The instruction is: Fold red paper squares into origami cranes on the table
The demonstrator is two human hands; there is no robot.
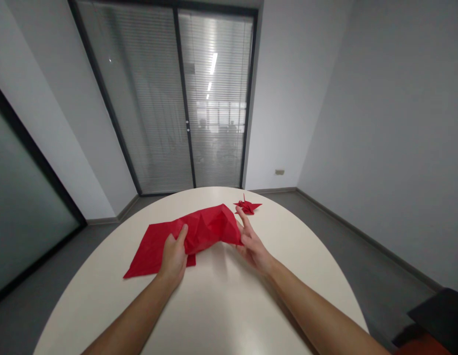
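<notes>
A creased piece of red paper (209, 228) is raised above the table between my two hands. My left hand (174, 254) grips its near left part, thumb on top and fingers underneath. At the paper's right end, my right hand (251, 244) holds the edge, with one finger stretched up and the others partly hidden. The paper bulges and has several fold lines in it. Beneath it on the left lies flat red paper (145, 254); I cannot tell how many sheets. Just beyond my right hand sits a small folded red paper crane (248, 205).
All this is on a round white table (221, 315). Behind it stand glass panels with blinds (158, 108) in dark frames. A wall (392, 123) rises on the right, and a dark object (441, 313) is at the lower right beside the table.
</notes>
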